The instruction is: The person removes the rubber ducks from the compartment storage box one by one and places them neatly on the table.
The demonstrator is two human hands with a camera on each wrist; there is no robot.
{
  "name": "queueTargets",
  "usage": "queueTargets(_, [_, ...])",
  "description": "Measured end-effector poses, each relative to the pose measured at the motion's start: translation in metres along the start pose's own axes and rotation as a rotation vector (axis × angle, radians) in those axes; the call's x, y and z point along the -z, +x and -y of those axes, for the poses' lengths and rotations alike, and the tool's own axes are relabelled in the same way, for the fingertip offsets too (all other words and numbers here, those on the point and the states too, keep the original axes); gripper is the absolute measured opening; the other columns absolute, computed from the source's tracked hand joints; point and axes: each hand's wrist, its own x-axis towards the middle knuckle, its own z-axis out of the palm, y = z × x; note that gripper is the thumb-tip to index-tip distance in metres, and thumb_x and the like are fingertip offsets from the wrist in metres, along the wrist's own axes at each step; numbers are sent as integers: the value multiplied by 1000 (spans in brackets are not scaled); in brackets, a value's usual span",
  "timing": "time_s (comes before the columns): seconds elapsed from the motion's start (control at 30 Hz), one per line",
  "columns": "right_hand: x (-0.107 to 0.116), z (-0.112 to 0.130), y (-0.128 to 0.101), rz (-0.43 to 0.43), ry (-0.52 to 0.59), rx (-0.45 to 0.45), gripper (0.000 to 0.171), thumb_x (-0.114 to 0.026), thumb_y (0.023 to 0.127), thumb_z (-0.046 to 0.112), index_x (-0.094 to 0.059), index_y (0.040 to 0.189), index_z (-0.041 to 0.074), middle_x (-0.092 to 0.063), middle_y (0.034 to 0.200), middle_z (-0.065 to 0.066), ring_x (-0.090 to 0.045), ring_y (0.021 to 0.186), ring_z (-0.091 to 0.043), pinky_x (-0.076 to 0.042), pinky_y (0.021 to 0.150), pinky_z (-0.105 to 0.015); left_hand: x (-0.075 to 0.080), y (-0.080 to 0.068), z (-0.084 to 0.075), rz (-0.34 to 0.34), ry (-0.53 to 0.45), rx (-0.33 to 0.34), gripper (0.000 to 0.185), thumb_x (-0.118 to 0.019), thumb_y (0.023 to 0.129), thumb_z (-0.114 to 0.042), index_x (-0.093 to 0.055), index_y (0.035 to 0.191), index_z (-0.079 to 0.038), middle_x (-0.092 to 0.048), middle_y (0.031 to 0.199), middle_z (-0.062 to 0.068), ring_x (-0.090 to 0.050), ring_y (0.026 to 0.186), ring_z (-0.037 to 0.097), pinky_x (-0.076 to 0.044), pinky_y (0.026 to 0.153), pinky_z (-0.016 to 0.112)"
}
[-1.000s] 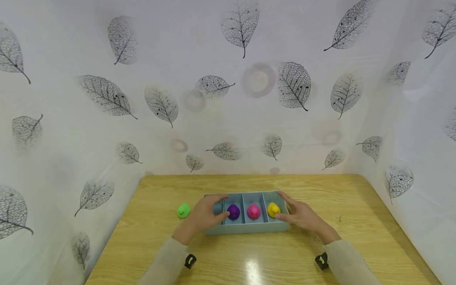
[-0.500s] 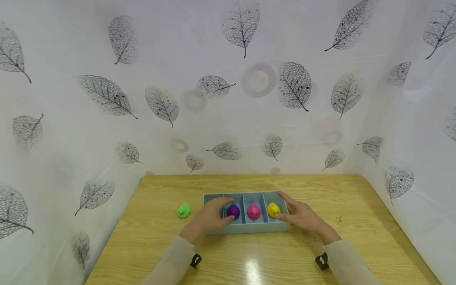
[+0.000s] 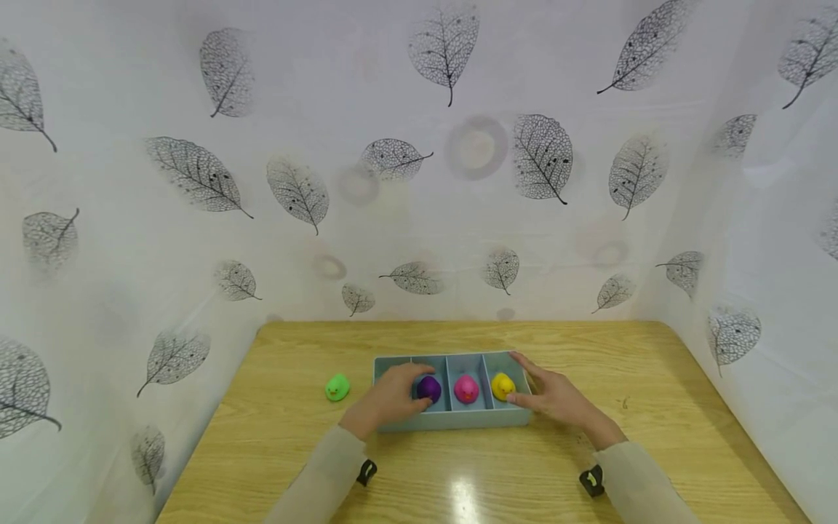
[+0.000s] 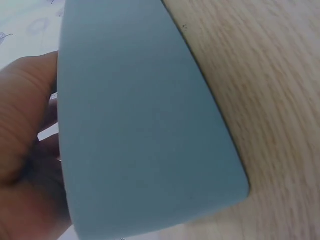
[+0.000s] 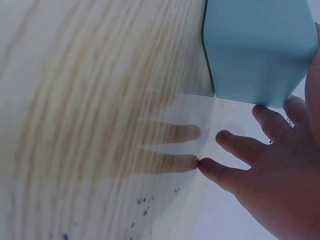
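No readable writing or labels anywhere. Blue-grey tray (image 3: pixel 452 420) sits mid-counter (image 3: pixel 458 473), four compartments in a row. Contents, left to right: far-left compartment is mostly covered by the left hand, can't tell what's in it; next holds a purple duck (image 3: pixel 428 388); then a pink duck (image 3: pixel 466 388); far-right holds a yellow duck (image 3: pixel 503 386). A green duck (image 3: pixel 337 387) sits on the counter outside the tray, near its left end, not touching it. Left hand (image 3: pixel 390 397) is draped over the tray's left end, fingers curled over the far-left compartment, thumb and forefinger right up against the purple duck, but I can't tell if it actually pinches the duck; left wrist view shows only palm against the tray's outer wall. Right hand (image 3: pixel 555 397) rests at the tray's right end, fingers straight, fingertips touching the end wall just beside the yellow duck; right wrist view shows fingers (image 5: pixel 240 147) spread on the counter by the tray corner, gripping nothing. Leaf-print sheet (image 3: pixel 419 160) walls the counter on three sides.
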Motion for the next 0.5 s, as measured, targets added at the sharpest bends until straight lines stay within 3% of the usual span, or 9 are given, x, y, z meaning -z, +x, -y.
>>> queueTargets(0.5, [0,0,0,-8,5,-2,87,-72,98,49,-27,169,23,-40,164,-27,-46,141,-59,-42,111,-73,4,10,-7,86,32,76,56,-84,88,-12,-64,138,-1,-68,138,18,-64,128,37,-52,111,52])
